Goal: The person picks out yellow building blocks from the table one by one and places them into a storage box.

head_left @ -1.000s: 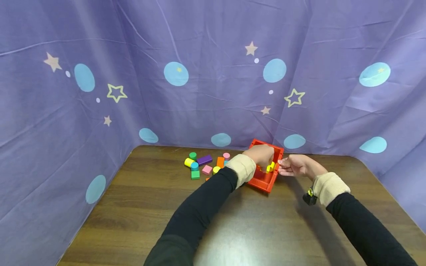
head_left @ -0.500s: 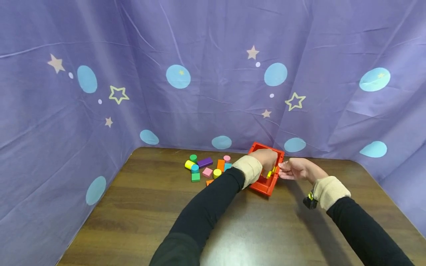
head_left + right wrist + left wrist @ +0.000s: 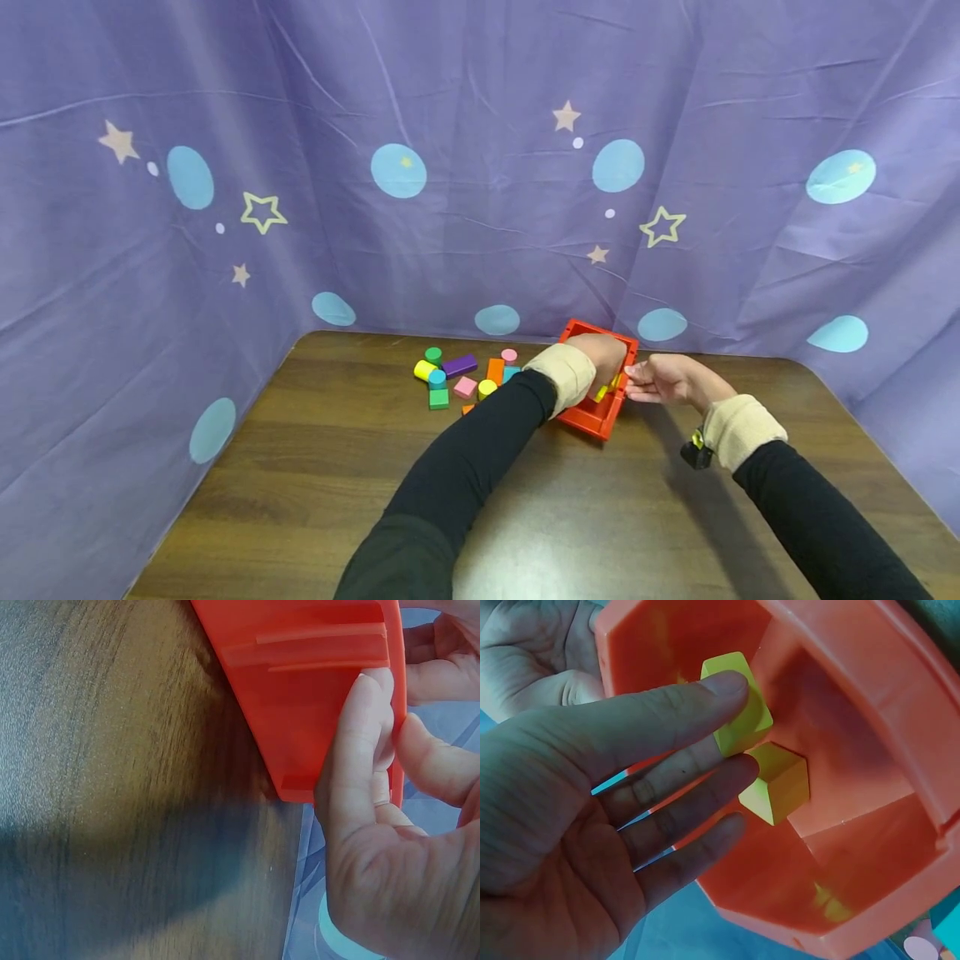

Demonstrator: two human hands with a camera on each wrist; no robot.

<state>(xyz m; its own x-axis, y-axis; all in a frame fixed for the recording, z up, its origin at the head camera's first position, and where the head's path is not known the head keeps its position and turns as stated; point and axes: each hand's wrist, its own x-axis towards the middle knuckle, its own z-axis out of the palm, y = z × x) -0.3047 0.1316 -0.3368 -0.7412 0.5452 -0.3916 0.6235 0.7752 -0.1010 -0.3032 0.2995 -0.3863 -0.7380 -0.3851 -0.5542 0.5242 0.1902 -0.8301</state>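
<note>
A red plastic box (image 3: pixel 592 423), hollow side up, stands tilted at the back of the table. My left hand (image 3: pixel 602 357) reaches into it from the left. In the left wrist view, its thumb and index finger pinch a yellow block (image 3: pixel 751 724), while the other fingers stretch out below. A second yellow block (image 3: pixel 784 784) lies against the box's inner wall just past the fingertips. At the box's right side, my right hand (image 3: pixel 670 380) grips the rim, thumb on the inner side and fingers along the ribbed outer wall (image 3: pixel 300 712).
Left of the box lie several loose coloured blocks: a purple bar (image 3: pixel 460 366), a green block (image 3: pixel 438 399), a pink block (image 3: pixel 465 387), a yellow cylinder (image 3: pixel 424 370) and others. My left forearm passes close by them. A purple curtain (image 3: pixel 420 275) hangs behind the wooden table (image 3: pixel 300 467).
My left hand has shifted slightly right inside the box and covers more of the yellow there. The right hand keeps its hold on the rim, and the box stays nearly in place.
</note>
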